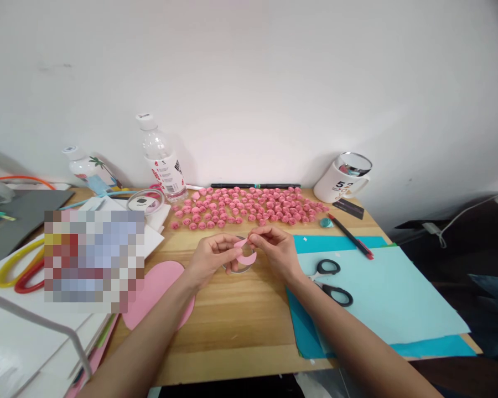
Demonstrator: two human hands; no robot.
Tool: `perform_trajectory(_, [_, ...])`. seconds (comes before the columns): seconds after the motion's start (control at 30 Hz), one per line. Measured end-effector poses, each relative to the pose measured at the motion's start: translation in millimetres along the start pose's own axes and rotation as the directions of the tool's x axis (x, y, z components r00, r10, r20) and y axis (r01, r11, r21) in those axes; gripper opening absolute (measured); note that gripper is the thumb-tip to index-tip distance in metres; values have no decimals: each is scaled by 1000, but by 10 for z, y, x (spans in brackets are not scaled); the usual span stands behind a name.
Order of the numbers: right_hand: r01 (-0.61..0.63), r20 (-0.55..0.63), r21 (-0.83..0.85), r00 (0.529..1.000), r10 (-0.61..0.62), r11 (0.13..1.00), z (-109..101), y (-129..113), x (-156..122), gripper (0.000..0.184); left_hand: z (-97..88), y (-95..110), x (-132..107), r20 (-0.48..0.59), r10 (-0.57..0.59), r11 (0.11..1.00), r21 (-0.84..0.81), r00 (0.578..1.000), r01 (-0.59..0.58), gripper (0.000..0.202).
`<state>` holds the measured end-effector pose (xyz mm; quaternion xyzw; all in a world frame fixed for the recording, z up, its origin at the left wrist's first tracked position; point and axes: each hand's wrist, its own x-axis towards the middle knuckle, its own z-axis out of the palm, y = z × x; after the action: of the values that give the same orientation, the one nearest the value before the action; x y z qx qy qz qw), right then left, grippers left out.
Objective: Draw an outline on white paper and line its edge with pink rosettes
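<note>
My left hand (213, 254) and my right hand (274, 247) meet over the middle of the wooden table (240, 320), both pinching a curled strip of pink paper (246, 253). Just beneath the strip lies a round clear object (237, 267) on the wood. Beyond my hands, several small pink rolled paper roses (249, 205) are spread in rows near the wall. A large pink paper heart (160, 293) lies left of my left forearm.
Black-handled scissors (331, 281) rest on light blue and teal paper sheets (382, 298) at right. A white mug (343, 179), red pen (351, 236), black pen (255, 186), two water bottles (161, 160), tape roll (145, 201) and white papers (25, 337) surround the area.
</note>
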<state>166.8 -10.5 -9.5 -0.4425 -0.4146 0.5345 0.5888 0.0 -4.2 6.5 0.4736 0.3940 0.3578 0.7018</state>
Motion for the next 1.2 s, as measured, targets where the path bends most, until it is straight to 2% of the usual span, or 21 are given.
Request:
perform_trajectory(0.33, [-1, 28, -37, 1000, 3, 999, 6, -9, 8, 22, 2, 8, 0, -28, 7, 1000, 7, 1000, -6, 31])
perform_trajectory(0.57, [-14, 59, 30, 998, 12, 999, 0, -5, -9, 27, 14, 5, -3, -12, 19, 996, 83, 1000, -18, 26])
perform_trajectory(0.83, [9, 16, -33, 1000, -8, 999, 8, -19, -37, 24, 18, 1, -7, -26, 20, 996, 93, 999, -17, 27])
perform_trajectory(1.2, [44, 12, -112, 999, -43, 993, 24, -42, -29, 21, 27, 24, -11, -52, 50, 994, 100, 997, -45, 29])
